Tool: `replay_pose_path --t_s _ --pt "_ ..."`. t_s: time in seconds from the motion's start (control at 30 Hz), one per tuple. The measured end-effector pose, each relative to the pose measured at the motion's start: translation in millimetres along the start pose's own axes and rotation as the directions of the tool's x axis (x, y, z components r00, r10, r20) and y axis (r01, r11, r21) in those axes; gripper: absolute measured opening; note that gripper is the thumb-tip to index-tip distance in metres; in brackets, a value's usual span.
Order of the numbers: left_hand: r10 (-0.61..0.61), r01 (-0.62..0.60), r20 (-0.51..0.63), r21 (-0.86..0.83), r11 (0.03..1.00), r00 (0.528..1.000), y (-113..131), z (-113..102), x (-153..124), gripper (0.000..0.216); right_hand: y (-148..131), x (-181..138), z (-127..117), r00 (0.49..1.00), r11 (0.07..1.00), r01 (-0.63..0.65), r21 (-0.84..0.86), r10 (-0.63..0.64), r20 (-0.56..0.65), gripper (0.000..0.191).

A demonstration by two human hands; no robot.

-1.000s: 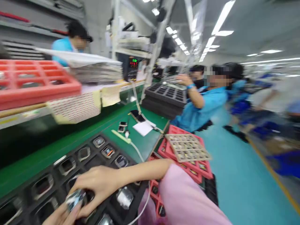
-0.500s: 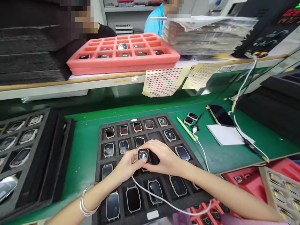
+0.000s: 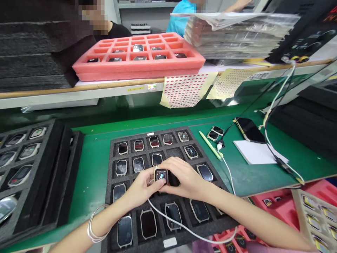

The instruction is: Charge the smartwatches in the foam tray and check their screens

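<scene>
Both hands meet over the middle of the black foam tray [image 3: 111, 161], where the watch [image 3: 161, 175] is held just above the tray's third row, its lit face turned up. The left hand [image 3: 139, 188] has thumb and fingers curled shut on the watch's left side, and the right hand [image 3: 184, 177] pinches its right side in the same way, palm down over an empty pocket. A white cable [image 3: 179, 225] runs from beneath the hands toward the tray's front edge. Whether it joins the back of the watch is hidden by the fingers. Other watches lie face up in most pockets around the hands. A green pen [image 3: 210, 144], a phone [image 3: 249, 129] and a sheet of paper [image 3: 255, 151] lie to the right of the tray, a second black tray [image 3: 63, 168] sits to its left, and a pink tray [image 3: 137, 70] stands on the shelf behind it. To handle this well, I would grip only the metal edges so that the glass stays free of prints. I would also hold the face level and give the cable slack so that it does not drag across the watches in the front row.
</scene>
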State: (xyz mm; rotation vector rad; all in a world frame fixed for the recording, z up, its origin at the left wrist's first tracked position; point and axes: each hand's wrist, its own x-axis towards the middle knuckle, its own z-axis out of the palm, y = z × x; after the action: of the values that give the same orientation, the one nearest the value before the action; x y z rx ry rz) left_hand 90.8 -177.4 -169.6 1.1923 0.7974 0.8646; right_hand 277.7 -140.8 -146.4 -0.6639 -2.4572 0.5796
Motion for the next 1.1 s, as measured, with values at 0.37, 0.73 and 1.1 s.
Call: replay_pose_path --t_s 0.37,0.73,1.1 --pt "-0.131 0.131 0.035 0.013 0.991 0.991 3.0 3.0 -0.1 0.044 16.2 8.2 -22.9 0.994 0.987 -0.099 0.128 0.104 -0.033 0.035" --pt "-0.220 0.220 0.048 0.015 0.975 0.974 10.4 -5.9 -24.9 0.042 42.9 6.9 -39.5 0.980 0.948 -0.132 -0.288 0.168 0.104 0.039" --pt "-0.216 0.223 -0.202 0.013 0.975 0.955 -0.8 -6.4 -44.1 0.047 8.0 55.4 -2.7 0.904 0.876 0.043 -0.480 0.170 0.392 0.026"
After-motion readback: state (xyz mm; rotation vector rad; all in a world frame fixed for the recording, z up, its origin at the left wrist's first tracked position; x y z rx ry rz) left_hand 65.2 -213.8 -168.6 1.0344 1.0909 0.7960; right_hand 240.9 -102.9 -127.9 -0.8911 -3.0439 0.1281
